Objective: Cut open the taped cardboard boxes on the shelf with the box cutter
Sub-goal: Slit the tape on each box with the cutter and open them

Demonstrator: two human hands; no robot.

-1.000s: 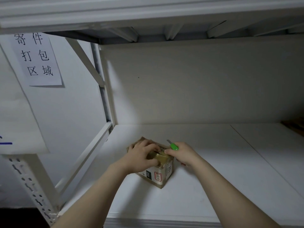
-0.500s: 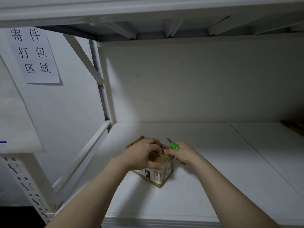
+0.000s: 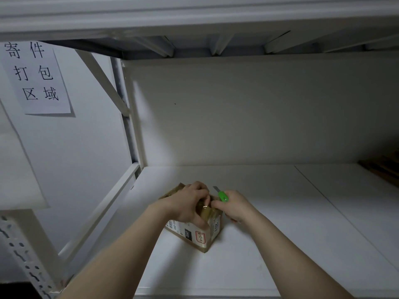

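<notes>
A small taped cardboard box [image 3: 195,235] with printed labels on its front sits on the white shelf [image 3: 269,223], left of centre. My left hand [image 3: 191,205] lies over the box's top, fingers curled round it, thumb down its near side. My right hand [image 3: 233,206] grips a green box cutter [image 3: 222,195] at the box's right edge; its blade points up and away from me. Both hands' fingertips meet over the taped top seam, which they mostly hide.
The white back panel [image 3: 259,108] closes the shelf behind. A metal upright [image 3: 127,117] and diagonal brace stand at the left. A paper sign [image 3: 35,76] hangs on the left wall. A dark brown object [image 3: 382,167] lies at the shelf's far right.
Both hands have stayed on the box; the left fingers have shifted a little across the top toward the right hand. The box and cutter have hardly moved.
</notes>
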